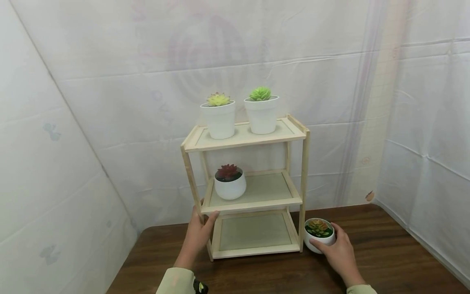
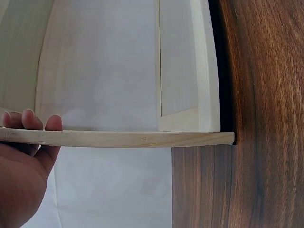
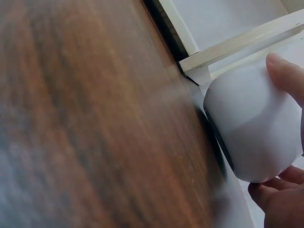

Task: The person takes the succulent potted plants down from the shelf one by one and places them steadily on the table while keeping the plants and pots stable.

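My left hand (image 1: pixel 198 234) grips the left front post of a pale wooden three-tier shelf (image 1: pixel 253 206); in the left wrist view the fingers (image 2: pixel 53 123) curl round the post (image 2: pixel 114 138). Beside the shelf's right front leg, my right hand (image 1: pixel 342 252) holds a rounded white pot with an orange-green succulent (image 1: pixel 318 228), thumb on one side and fingers on the other. The right wrist view shows the white pot (image 3: pixel 251 118) low over the table, close to the shelf leg (image 3: pixel 228 50). Whether its base touches the wood I cannot tell.
Two tall white pots, one with a yellow-green succulent (image 1: pixel 218 99) and one with a green succulent (image 1: pixel 260 94), stand on the top tier. A round pot with a red succulent (image 1: pixel 228 172) sits left on the middle tier. White sheeting surrounds the dark wooden table (image 1: pixel 264 275).
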Demonstrator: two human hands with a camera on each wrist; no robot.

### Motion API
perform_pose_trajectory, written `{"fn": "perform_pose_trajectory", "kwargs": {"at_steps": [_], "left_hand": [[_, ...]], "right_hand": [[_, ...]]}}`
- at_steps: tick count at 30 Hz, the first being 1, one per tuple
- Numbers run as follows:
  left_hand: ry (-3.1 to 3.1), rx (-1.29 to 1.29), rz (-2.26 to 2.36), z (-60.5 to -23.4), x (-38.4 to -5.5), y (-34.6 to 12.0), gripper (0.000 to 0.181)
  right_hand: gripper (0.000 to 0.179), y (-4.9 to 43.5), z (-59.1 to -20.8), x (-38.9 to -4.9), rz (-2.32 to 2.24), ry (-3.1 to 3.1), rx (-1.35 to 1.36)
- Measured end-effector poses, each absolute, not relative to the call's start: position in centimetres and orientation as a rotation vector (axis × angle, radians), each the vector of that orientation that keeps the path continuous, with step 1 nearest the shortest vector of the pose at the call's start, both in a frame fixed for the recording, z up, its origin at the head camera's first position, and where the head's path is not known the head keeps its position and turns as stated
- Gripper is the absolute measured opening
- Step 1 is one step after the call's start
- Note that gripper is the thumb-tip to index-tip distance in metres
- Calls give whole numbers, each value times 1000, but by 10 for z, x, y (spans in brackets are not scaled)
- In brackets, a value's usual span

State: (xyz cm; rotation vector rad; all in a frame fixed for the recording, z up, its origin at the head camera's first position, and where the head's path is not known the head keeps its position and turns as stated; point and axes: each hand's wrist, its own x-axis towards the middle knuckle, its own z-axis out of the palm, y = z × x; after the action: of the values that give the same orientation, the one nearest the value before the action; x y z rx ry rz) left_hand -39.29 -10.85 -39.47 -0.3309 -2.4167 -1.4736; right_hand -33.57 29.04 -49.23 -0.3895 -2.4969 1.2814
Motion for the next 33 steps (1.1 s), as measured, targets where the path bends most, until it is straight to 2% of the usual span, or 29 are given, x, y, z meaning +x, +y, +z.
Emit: {"fn": "perform_pose_trajectory", "kwargs": {"at_steps": [33], "left_hand": [[-2406, -359, -1479, -396, -393, -110, 82]], "right_hand": [[118, 294, -500, -334, 1268, -2558, -398]]}}
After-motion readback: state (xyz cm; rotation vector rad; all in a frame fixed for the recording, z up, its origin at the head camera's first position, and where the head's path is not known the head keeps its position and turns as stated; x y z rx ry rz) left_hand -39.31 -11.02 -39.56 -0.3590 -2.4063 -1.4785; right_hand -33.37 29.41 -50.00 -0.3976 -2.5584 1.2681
